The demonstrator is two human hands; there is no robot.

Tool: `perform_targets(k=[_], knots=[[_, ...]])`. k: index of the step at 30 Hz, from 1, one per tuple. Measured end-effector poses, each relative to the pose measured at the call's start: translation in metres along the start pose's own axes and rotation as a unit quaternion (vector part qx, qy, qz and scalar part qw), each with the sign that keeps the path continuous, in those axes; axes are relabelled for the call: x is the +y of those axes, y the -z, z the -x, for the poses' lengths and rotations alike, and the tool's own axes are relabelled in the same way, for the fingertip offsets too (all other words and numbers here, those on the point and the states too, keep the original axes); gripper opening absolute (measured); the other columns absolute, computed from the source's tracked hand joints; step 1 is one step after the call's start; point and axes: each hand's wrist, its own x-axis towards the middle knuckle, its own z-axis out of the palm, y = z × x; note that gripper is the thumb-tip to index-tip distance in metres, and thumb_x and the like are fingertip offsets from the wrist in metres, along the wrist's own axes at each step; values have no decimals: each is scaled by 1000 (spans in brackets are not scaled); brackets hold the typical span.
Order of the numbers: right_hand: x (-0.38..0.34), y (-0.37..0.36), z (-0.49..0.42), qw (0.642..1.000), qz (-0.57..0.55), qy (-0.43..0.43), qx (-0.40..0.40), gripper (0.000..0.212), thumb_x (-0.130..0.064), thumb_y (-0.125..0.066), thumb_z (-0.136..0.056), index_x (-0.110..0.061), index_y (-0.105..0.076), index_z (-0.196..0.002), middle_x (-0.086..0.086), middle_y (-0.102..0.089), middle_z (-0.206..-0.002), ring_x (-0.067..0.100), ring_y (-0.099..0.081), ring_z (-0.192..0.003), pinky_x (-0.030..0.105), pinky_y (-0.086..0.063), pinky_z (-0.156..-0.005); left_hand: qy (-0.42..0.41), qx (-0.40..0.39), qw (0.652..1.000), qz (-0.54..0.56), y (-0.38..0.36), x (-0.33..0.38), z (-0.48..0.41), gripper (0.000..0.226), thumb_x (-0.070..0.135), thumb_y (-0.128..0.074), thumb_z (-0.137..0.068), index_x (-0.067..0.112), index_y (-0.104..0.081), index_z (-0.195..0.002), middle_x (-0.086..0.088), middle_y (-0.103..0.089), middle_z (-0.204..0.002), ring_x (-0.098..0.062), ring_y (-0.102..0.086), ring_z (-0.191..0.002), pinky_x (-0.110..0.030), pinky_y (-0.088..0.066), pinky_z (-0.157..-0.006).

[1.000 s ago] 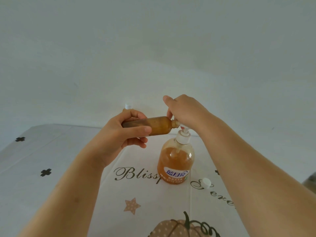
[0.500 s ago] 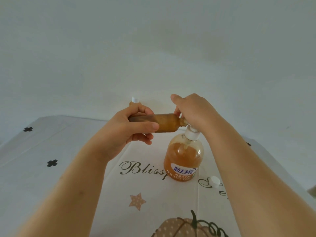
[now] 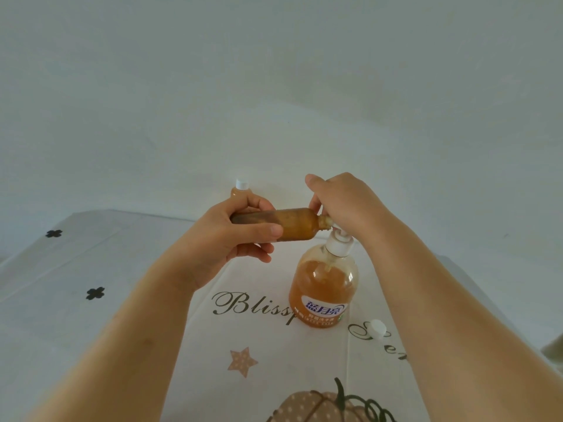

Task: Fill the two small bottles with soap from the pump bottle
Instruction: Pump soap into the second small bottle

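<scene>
My left hand (image 3: pixel 234 239) grips a small bottle (image 3: pixel 292 224) that lies level in the air and is full of brownish soap, its open neck pointing right at the pump spout. My right hand (image 3: pixel 344 202) is curled over the pump head of the pump bottle (image 3: pixel 323 287), which stands on the table about half full of orange soap. The spout itself is hidden under my fingers. A second small bottle (image 3: pixel 240 189), with a white cap and orange soap inside, stands behind my left hand. A loose white cap (image 3: pixel 377 328) lies right of the pump bottle.
The table carries a white cloth (image 3: pixel 128 300) printed with script lettering, a star and a pumpkin. A pale wall rises close behind the table. A grey-green object (image 3: pixel 555 348) shows at the right edge.
Both hands keep their holds on the small bottle and the pump head. My view has shifted a little, and more of the capped bottle shows behind my left hand.
</scene>
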Motion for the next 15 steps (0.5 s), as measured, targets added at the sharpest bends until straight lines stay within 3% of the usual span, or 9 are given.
perform_targets(k=[7, 15], knots=[[-8, 6, 1, 997, 76, 18, 10, 56, -49, -35, -104, -9, -73, -95, 3, -66, -73, 23, -64, -68, 32, -47, -68, -13, 3, 1000, 14, -2, 3, 0, 29, 10, -78, -68, 10, -64, -93, -7, -64, -81, -23, -64, -69, -33, -58, -64], [-5, 4, -1, 998, 55, -12, 1, 57, -52, -37, -103, -11, -74, -89, 2, -65, -66, 21, -63, -61, 30, -43, -60, -10, -3, 1000, 6, -1, 4, 1, 32, 11, -79, -68, 9, -63, -95, -8, -65, -84, -24, -64, -71, -33, -58, -65]])
